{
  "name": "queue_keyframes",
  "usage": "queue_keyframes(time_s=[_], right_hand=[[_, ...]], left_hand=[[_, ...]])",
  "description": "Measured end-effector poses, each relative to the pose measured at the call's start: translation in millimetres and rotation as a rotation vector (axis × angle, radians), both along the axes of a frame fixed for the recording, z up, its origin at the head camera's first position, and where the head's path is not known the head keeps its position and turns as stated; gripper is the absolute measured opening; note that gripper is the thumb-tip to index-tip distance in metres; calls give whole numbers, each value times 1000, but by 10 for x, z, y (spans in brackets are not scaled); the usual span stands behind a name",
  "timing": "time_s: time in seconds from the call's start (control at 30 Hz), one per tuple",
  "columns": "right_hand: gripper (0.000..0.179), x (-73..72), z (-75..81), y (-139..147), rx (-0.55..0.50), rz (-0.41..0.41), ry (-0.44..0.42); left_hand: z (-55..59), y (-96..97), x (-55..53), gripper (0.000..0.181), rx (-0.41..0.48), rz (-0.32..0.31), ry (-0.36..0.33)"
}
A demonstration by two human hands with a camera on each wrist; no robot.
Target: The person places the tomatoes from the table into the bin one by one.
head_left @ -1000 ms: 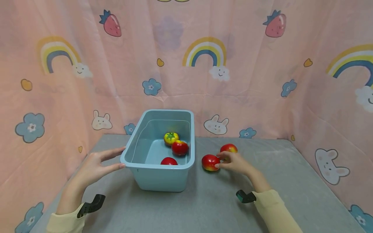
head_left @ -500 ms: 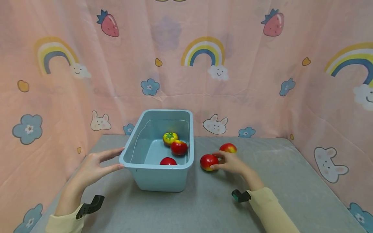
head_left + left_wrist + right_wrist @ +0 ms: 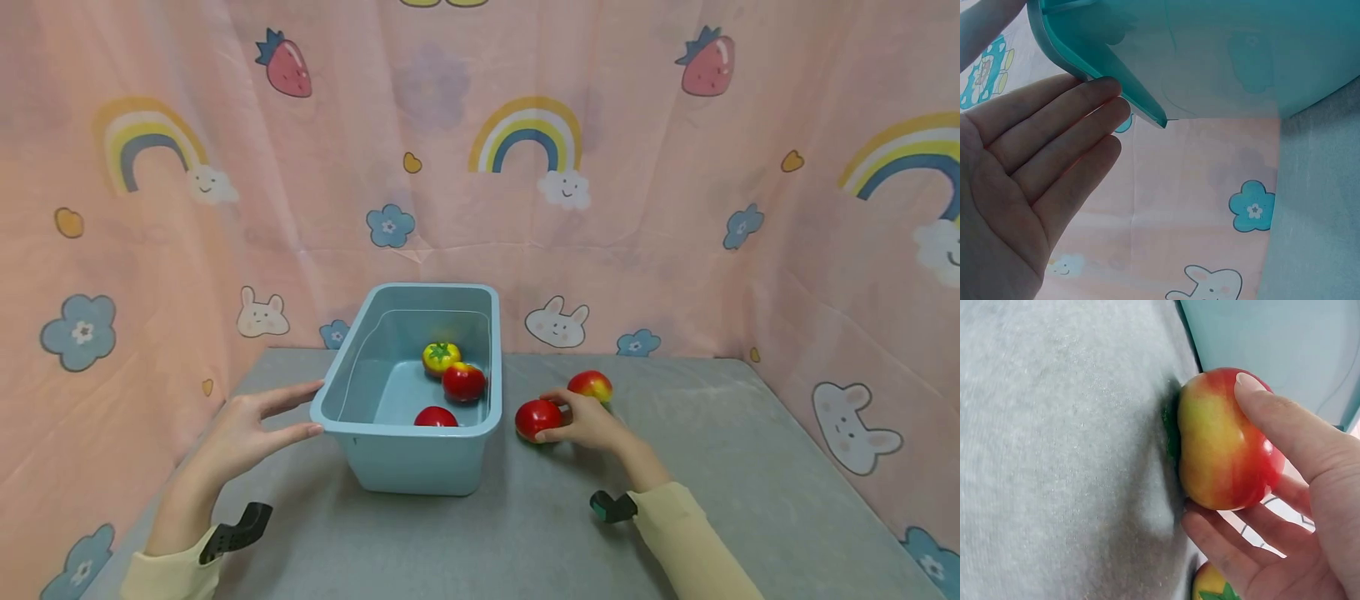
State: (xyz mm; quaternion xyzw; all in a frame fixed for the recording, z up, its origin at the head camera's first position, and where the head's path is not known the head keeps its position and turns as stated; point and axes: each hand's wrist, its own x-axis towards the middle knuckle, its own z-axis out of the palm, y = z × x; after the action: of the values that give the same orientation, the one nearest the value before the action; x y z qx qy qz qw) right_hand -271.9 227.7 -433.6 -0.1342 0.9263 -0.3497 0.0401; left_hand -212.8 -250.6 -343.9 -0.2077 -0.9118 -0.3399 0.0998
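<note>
My right hand (image 3: pixel 591 423) holds a red-and-yellow tomato (image 3: pixel 535 419) on the table, just right of the blue bin (image 3: pixel 408 454). In the right wrist view the thumb lies over one side of that tomato (image 3: pixel 1222 440) and the fingers curl around the other. Its green leafy end faces the tabletop. My left hand (image 3: pixel 242 435) touches the bin's left rim with fingers and thumb. Seen from the left wrist, the fingers (image 3: pixel 1079 119) are straight against the rim. Behind my right hand lies a second tomato (image 3: pixel 591 384), partly hidden.
Inside the bin are a yellow tomato (image 3: pixel 441 357), a red one (image 3: pixel 463 382) and another red one (image 3: pixel 436 416), half hidden by the near wall. The grey table (image 3: pixel 555 533) meets a pink patterned curtain (image 3: pixel 637 275) at the back and sides.
My right hand has shifted slightly left and closed further around the near tomato, which has moved a little left. My left hand stays at the bin's rim.
</note>
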Motion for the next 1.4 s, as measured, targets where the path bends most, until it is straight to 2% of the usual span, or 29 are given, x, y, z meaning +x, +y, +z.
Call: queue_keyframes(time_s=[0.3,0.8,1.13,1.4], right_hand=[[65,-6,-8,2,-5,-13,0],[64,44,-7,27,-10,-38,6],[64,71,32,39,-14,-30,16],[66,93,70,53,-29,-29,3]], left_hand=[[13,20,-13,56,-12,4,15],[36,36,-9,57,-21,4,-6],[49,37,6,59,-4,4,-33],[46,24,19,58,-12,17,-27]])
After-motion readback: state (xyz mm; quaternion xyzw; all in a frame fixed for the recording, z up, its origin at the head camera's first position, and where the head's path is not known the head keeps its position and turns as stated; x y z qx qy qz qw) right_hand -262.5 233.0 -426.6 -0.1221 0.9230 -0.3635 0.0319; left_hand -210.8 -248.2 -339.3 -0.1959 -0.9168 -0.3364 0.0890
